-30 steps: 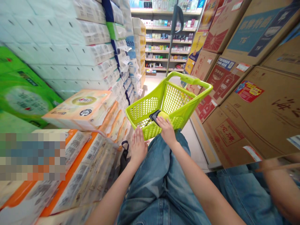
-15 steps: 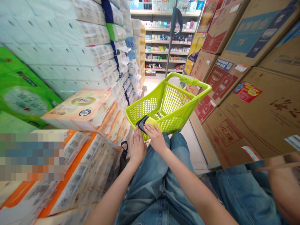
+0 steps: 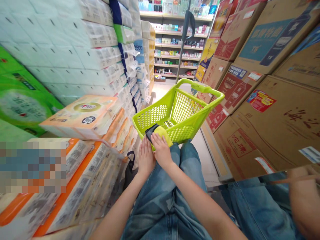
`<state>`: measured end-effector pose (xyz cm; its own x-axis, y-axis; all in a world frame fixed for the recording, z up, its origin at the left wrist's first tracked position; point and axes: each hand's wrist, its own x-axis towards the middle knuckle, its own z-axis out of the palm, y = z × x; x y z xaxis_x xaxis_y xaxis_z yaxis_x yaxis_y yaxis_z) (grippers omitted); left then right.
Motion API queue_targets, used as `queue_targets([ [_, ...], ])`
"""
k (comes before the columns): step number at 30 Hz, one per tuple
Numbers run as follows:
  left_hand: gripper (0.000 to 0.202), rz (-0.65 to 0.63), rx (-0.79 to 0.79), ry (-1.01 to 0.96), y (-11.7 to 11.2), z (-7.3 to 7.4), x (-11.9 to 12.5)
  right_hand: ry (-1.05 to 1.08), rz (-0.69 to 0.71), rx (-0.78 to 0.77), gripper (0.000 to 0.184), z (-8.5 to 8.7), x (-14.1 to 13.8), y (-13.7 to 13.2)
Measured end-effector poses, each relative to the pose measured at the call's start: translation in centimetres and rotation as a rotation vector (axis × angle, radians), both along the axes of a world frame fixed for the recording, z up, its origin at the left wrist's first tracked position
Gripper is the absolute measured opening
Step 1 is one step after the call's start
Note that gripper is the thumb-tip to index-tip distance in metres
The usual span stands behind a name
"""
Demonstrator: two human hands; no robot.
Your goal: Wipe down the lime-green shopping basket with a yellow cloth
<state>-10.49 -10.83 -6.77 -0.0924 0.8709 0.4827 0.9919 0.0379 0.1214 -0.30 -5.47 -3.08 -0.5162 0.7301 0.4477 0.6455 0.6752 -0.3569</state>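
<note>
A lime-green plastic shopping basket with mesh sides stands tilted in front of my knees, its raised handle toward the far right. Over its near rim lies a yellow cloth with a dark grey part. My right hand presses on this cloth from above, its fingers bent over it at the rim. Just left of it, my left hand has its fingers stretched out against the outside of the basket's near end. What lies under both palms is hidden.
Stacked tissue packs rise close on my left. Cardboard cartons line the right side. Shelves of small goods stand beyond the aisle. A grey post rises behind the basket. At lower right, a mirror-like surface shows denim legs and an arm.
My right hand and the cloth have shifted slightly left along the rim, and more yellow shows. The left hand has barely moved. The view has shifted a little.
</note>
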Motion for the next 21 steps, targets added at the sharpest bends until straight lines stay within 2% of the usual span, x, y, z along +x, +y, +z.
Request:
queue_targets([
  [2,0.074,0.000,-0.004,0.013,0.0,-0.1,-0.2,-0.039,0.088,0.024,0.073,-0.1,0.0,-0.3],
  [5,0.081,-0.026,0.009,-0.008,-0.2,0.3,-0.3,-0.060,0.086,0.030,0.077,0.4,3.3,2.1],
  [8,0.085,-0.048,0.027,-0.029,-0.3,0.7,-0.1,-0.011,-0.093,0.020,0.082,1.2,7.3,5.6],
  [10,0.086,-0.050,0.029,-0.039,-0.3,0.9,0.1,0.019,-0.214,0.010,0.082,1.6,8.4,6.9],
  [12,0.085,-0.038,0.031,-0.049,-0.3,0.8,0.3,0.029,-0.289,-0.004,0.079,1.5,7.5,6.6],
  [14,0.084,-0.020,0.036,-0.052,-0.2,0.7,0.5,0.023,-0.284,-0.013,0.075,1.0,4.9,4.8],
  [18,0.076,0.006,0.024,-0.023,0.0,0.2,0.2,-0.020,-0.042,0.030,0.069,-0.4,-0.1,0.4],
  [21,0.077,-0.012,0.008,-0.002,-0.1,0.1,-0.2,-0.058,0.081,0.066,0.069,-0.4,0.2,0.0],
])
